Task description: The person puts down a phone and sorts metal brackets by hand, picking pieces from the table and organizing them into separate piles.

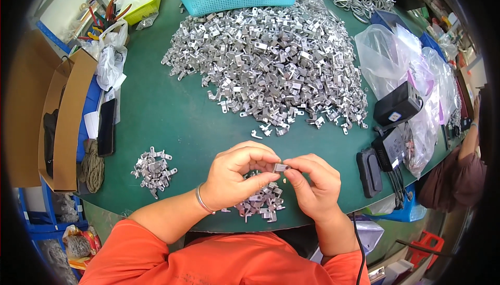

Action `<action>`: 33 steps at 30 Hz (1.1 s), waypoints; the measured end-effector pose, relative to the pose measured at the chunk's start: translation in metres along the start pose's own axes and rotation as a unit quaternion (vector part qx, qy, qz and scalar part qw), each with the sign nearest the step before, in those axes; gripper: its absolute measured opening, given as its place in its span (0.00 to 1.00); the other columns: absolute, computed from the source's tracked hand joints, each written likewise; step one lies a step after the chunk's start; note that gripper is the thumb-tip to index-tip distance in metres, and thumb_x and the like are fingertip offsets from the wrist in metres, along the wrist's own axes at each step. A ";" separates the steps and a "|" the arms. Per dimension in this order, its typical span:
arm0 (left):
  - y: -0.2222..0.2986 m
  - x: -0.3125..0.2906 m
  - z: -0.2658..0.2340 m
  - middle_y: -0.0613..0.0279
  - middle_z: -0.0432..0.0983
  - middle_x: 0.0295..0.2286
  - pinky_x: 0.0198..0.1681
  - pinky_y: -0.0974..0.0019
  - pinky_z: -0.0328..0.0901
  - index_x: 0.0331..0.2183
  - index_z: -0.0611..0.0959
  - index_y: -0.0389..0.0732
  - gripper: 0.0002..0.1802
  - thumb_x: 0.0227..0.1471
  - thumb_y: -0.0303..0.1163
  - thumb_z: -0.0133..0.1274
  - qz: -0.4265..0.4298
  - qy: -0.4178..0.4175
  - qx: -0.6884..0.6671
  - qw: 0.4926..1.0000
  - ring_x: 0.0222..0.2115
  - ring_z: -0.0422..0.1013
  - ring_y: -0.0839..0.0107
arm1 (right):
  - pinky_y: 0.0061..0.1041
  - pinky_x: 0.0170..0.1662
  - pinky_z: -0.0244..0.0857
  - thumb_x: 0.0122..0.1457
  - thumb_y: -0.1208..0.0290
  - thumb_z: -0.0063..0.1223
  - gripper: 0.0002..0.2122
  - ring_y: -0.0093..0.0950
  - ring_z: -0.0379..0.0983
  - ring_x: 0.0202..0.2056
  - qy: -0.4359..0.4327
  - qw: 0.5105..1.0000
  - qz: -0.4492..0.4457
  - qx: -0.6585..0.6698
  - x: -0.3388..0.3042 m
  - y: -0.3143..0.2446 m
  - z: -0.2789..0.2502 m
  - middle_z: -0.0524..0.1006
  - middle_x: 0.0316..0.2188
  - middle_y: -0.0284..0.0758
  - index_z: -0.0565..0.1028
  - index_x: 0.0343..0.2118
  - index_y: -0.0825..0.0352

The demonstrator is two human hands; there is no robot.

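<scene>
Both hands at table edge | left hand (235, 174) and right hand (312, 183) fingertips pinched on small metal bracket (281, 168) | done: two small heaps (153, 170) | left: big bracket pile (271, 66)

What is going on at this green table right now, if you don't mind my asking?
A person in an orange top holds one small metal bracket between the fingertips of the left hand and right hand. A few brackets lie just beneath, a small pile to the left, and a big heap farther back.
</scene>
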State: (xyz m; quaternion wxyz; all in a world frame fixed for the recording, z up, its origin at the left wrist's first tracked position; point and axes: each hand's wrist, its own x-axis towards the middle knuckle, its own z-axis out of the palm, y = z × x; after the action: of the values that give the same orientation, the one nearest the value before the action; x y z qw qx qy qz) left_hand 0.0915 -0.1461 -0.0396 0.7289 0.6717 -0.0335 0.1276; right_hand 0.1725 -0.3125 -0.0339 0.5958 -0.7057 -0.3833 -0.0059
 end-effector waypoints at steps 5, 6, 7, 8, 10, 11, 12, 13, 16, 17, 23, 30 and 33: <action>0.001 -0.001 -0.003 0.53 0.72 0.39 0.41 0.69 0.72 0.39 0.78 0.30 0.16 0.45 0.11 0.57 -0.068 -0.002 -0.018 0.998 0.38 0.73 0.69 | 0.23 0.29 0.69 0.46 0.84 0.62 0.07 0.29 0.75 0.27 -0.006 0.999 -0.037 0.004 0.002 0.002 -0.002 0.78 0.27 0.37 0.79 0.30 0.70; 0.001 0.000 -0.002 0.53 0.72 0.38 0.41 0.69 0.71 0.39 0.78 0.31 0.16 0.45 0.11 0.57 -0.044 -0.002 -0.024 0.999 0.38 0.73 0.69 | 0.22 0.30 0.69 0.46 0.84 0.62 0.08 0.29 0.75 0.27 -0.006 0.999 -0.045 0.006 0.002 0.002 -0.002 0.78 0.27 0.37 0.79 0.30 0.70; 0.001 0.000 -0.002 0.53 0.72 0.38 0.41 0.69 0.71 0.38 0.79 0.31 0.15 0.45 0.12 0.58 -0.020 -0.002 -0.029 0.999 0.38 0.73 0.69 | 0.22 0.30 0.69 0.46 0.84 0.62 0.08 0.29 0.75 0.27 -0.007 0.999 -0.045 0.007 0.002 0.003 -0.002 0.78 0.27 0.37 0.79 0.30 0.70; -0.001 0.001 -0.002 0.53 0.72 0.38 0.41 0.69 0.71 0.38 0.79 0.31 0.15 0.45 0.12 0.58 -0.021 0.000 -0.030 0.999 0.38 0.73 0.69 | 0.22 0.30 0.69 0.46 0.85 0.62 0.08 0.29 0.75 0.27 -0.007 0.998 -0.054 0.010 0.003 0.004 -0.001 0.78 0.27 0.37 0.79 0.30 0.70; -0.003 0.004 -0.004 0.54 0.72 0.38 0.42 0.68 0.70 0.37 0.79 0.31 0.14 0.45 0.13 0.58 0.061 -0.007 0.055 0.997 0.38 0.72 0.70 | 0.22 0.30 0.69 0.46 0.85 0.62 0.08 0.30 0.75 0.27 -0.008 0.998 -0.064 0.015 0.003 0.002 0.001 0.78 0.27 0.38 0.79 0.31 0.70; -0.003 0.004 -0.006 0.54 0.72 0.38 0.42 0.68 0.70 0.37 0.79 0.31 0.14 0.45 0.13 0.58 0.060 -0.006 0.055 0.997 0.38 0.72 0.70 | 0.22 0.30 0.69 0.46 0.85 0.62 0.08 0.30 0.76 0.27 0.002 0.999 -0.021 0.025 0.003 -0.002 0.002 0.78 0.27 0.38 0.78 0.31 0.71; -0.003 0.005 -0.008 0.54 0.72 0.38 0.42 0.68 0.70 0.37 0.79 0.32 0.14 0.44 0.13 0.59 0.101 -0.016 0.110 0.989 0.38 0.72 0.70 | 0.22 0.30 0.69 0.46 0.85 0.62 0.08 0.30 0.76 0.27 0.012 0.999 0.021 0.035 0.003 -0.005 0.002 0.78 0.27 0.38 0.78 0.31 0.71; -0.003 0.005 -0.009 0.54 0.72 0.38 0.42 0.68 0.70 0.37 0.79 0.32 0.15 0.44 0.14 0.59 0.141 -0.026 0.165 0.976 0.38 0.71 0.70 | 0.22 0.30 0.69 0.46 0.85 0.62 0.08 0.30 0.76 0.27 0.013 0.999 0.021 0.034 0.002 -0.003 0.002 0.78 0.27 0.38 0.78 0.31 0.71; -0.004 0.002 -0.003 0.53 0.72 0.38 0.42 0.68 0.70 0.38 0.78 0.32 0.16 0.44 0.13 0.59 0.109 -0.003 0.088 0.990 0.37 0.72 0.69 | 0.22 0.30 0.70 0.46 0.85 0.62 0.09 0.30 0.76 0.28 0.003 1.000 0.002 0.021 -0.001 0.001 0.000 0.79 0.27 0.38 0.78 0.32 0.71; -0.003 0.000 0.000 0.53 0.72 0.38 0.42 0.68 0.70 0.38 0.78 0.32 0.16 0.44 0.13 0.59 0.108 -0.002 0.088 0.990 0.37 0.72 0.69 | 0.23 0.30 0.70 0.46 0.85 0.61 0.08 0.30 0.76 0.28 0.002 1.000 -0.010 0.014 0.000 -0.001 -0.002 0.79 0.28 0.39 0.78 0.31 0.71; 0.001 -0.003 0.001 0.52 0.72 0.38 0.41 0.67 0.71 0.39 0.77 0.31 0.18 0.43 0.12 0.59 -0.013 -0.014 0.001 1.000 0.37 0.73 0.68 | 0.24 0.30 0.70 0.46 0.86 0.61 0.08 0.30 0.77 0.29 0.011 0.998 -0.053 0.028 0.001 0.000 -0.003 0.79 0.29 0.39 0.78 0.30 0.70; -0.002 0.004 -0.001 0.53 0.72 0.39 0.40 0.68 0.72 0.40 0.77 0.32 0.17 0.44 0.14 0.59 0.089 0.004 0.041 0.995 0.37 0.73 0.70 | 0.24 0.30 0.70 0.46 0.86 0.62 0.08 0.30 0.76 0.28 0.011 0.999 -0.017 0.035 0.004 -0.002 -0.001 0.79 0.28 0.39 0.78 0.30 0.71; 0.000 0.005 -0.001 0.56 0.73 0.38 0.40 0.69 0.72 0.40 0.78 0.32 0.17 0.45 0.16 0.60 0.074 0.008 0.006 0.997 0.36 0.74 0.72 | 0.24 0.30 0.69 0.45 0.86 0.62 0.08 0.31 0.76 0.27 -0.007 0.999 -0.043 0.018 0.008 -0.002 -0.003 0.79 0.27 0.39 0.78 0.30 0.71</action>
State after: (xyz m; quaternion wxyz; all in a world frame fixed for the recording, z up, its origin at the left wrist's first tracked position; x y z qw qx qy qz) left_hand 0.0964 -0.1441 -0.0386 0.7135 0.6709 -0.0763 0.1872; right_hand 0.1788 -0.3108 -0.0278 0.6047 -0.6782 -0.4172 -0.0196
